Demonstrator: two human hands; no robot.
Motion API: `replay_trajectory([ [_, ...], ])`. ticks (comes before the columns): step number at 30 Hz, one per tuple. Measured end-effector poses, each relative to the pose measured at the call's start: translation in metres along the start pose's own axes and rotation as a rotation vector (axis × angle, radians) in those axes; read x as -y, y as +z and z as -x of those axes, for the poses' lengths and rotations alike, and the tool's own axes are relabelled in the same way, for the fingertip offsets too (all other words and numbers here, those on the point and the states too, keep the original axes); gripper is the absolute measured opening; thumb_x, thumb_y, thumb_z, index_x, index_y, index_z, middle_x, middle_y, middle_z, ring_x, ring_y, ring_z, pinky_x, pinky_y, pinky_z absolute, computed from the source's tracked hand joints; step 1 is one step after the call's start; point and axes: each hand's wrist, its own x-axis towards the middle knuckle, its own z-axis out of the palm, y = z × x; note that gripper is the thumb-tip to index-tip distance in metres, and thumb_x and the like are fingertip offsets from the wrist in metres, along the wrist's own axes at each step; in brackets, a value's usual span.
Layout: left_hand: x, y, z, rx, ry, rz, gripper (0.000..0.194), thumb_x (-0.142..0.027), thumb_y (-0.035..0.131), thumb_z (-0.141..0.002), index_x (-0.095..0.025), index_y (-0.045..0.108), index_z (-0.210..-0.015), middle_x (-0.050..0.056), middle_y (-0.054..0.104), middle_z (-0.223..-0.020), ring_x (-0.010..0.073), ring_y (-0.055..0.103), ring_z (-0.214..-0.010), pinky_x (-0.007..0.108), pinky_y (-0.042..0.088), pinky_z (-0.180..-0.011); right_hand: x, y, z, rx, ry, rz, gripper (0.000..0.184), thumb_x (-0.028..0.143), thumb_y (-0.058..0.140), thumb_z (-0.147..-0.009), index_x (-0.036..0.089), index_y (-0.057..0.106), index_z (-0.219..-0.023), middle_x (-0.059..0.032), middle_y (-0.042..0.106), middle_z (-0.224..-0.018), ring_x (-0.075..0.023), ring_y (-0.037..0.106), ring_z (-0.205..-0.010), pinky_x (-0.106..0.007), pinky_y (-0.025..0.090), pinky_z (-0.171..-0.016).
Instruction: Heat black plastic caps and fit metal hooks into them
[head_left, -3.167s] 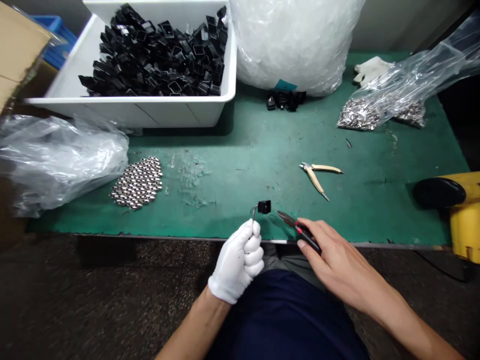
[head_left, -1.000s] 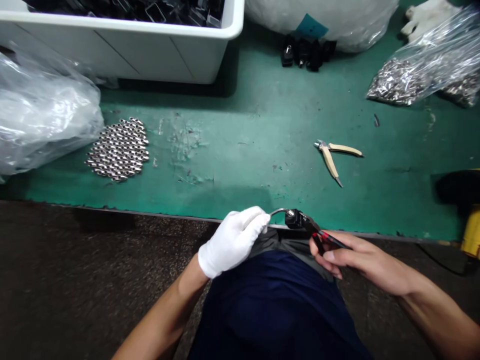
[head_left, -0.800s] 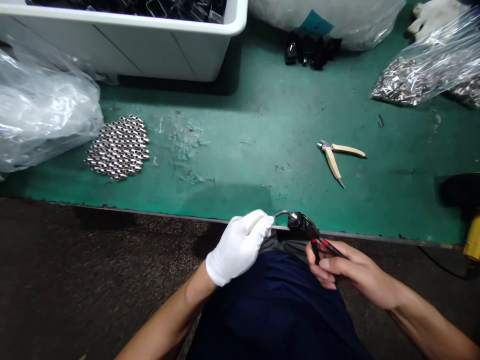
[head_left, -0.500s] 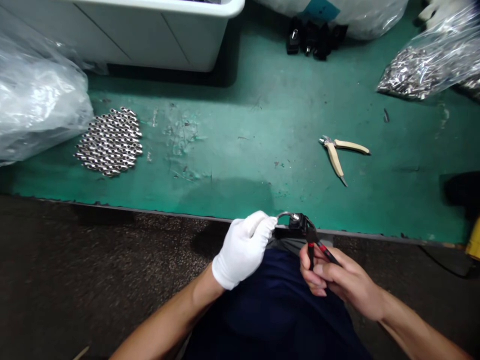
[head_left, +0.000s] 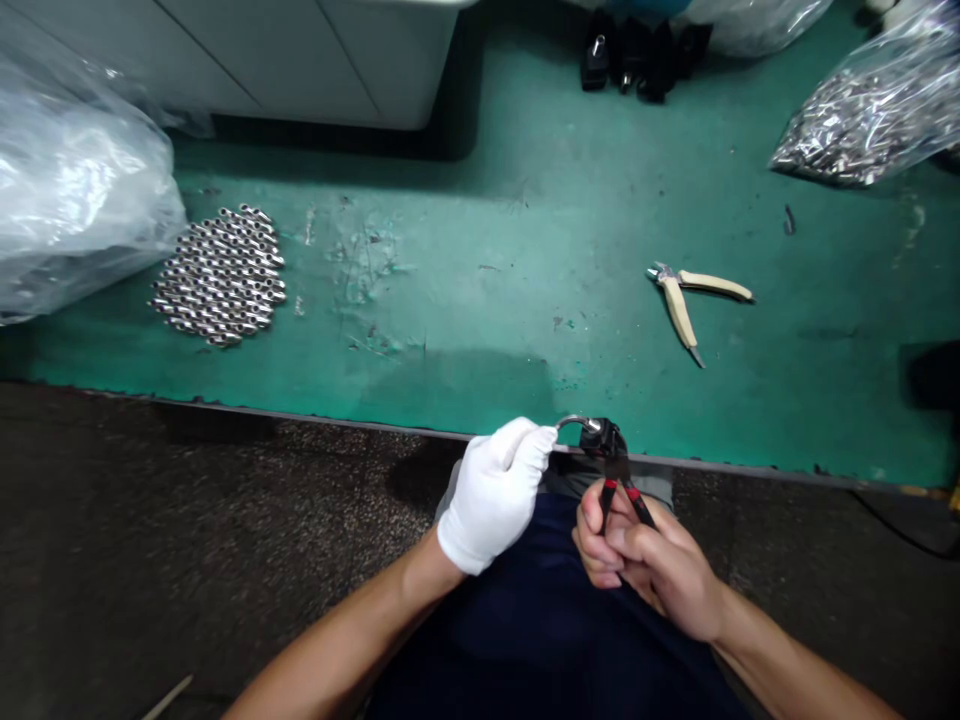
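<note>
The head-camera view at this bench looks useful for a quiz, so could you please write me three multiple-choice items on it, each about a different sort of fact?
1. Where do the beige-handled pliers lie?
A. Inside the white bin
B. On the green mat
C. In a hand

2. What colours are the grips of the pliers in the right hand?
A. Red and black
B. Beige
C. Yellow

3. Which hand wears the white glove?
A. The right only
B. Both
C. The left only

Answers:
1. B: they rest on the mat, right of the hands.
2. A: black grips with red bands show between the fingers.
3. C: the gloved left hand grips a bent metal rod, while the right is bare.
</note>
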Motion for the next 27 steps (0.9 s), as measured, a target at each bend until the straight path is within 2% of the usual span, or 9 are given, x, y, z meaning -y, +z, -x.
replay_trajectory([
  [9, 0.000, 0.009, -0.003, -0.077, -0.015, 0.039, 0.038, -0.035, 0.042, -0.102, -0.021, 0.042, -0.066, -0.004, 0.041, -0.060, 0.0103, 0.037, -0.056, 0.024, 0.035, -0.054, -0.009, 0.004, -0.010, -0.010, -0.064, -0.066, 0.007, 0.022, 0.054, -0.089, 0.020, 0.052, -0.095, 0.0011, 0.040, -0.073, -0.0133, 0.029, -0.064, -0.027, 0.029, -0.059],
  [17, 0.001, 0.025, -0.001, -0.126, -0.116, 0.187, 0.040, -0.042, 0.038, -0.102, -0.023, 0.039, -0.067, -0.003, 0.040, -0.057, 0.0114, 0.039, -0.053, 0.025, 0.037, -0.050, -0.014, 0.009, -0.020, -0.022, -0.116, -0.081, 0.009, 0.023, 0.055, -0.086, 0.021, 0.052, -0.095, 0.0021, 0.038, -0.071, -0.0129, 0.028, -0.062, -0.026, 0.028, -0.058],
  [21, -0.002, 0.031, 0.000, -0.153, -0.126, 0.190, 0.041, -0.042, 0.039, -0.102, -0.022, 0.041, -0.066, -0.003, 0.040, -0.057, 0.0113, 0.039, -0.052, 0.025, 0.036, -0.050, -0.015, 0.013, -0.021, -0.039, -0.128, -0.054, 0.008, 0.023, 0.055, -0.087, 0.021, 0.051, -0.094, 0.0022, 0.038, -0.072, -0.0126, 0.030, -0.062, -0.026, 0.027, -0.057],
  [24, -0.002, 0.030, 0.000, -0.169, -0.128, 0.172, 0.041, -0.042, 0.038, -0.102, -0.022, 0.041, -0.067, -0.004, 0.040, -0.057, 0.0111, 0.038, -0.052, 0.025, 0.036, -0.050, -0.014, 0.015, -0.021, -0.053, -0.138, -0.006, 0.009, 0.026, 0.055, -0.088, 0.021, 0.051, -0.094, 0.0025, 0.038, -0.072, -0.0126, 0.030, -0.062, -0.026, 0.028, -0.057],
  [27, 0.000, 0.021, 0.001, -0.180, -0.106, 0.137, 0.041, -0.042, 0.037, -0.103, -0.022, 0.040, -0.067, -0.004, 0.040, -0.057, 0.0110, 0.037, -0.052, 0.025, 0.036, -0.051, -0.002, 0.015, -0.016, -0.057, -0.141, 0.084, 0.013, 0.024, 0.057, -0.088, 0.019, 0.056, -0.099, -0.0005, 0.046, -0.077, -0.0145, 0.040, -0.068, -0.030, 0.035, -0.064],
])
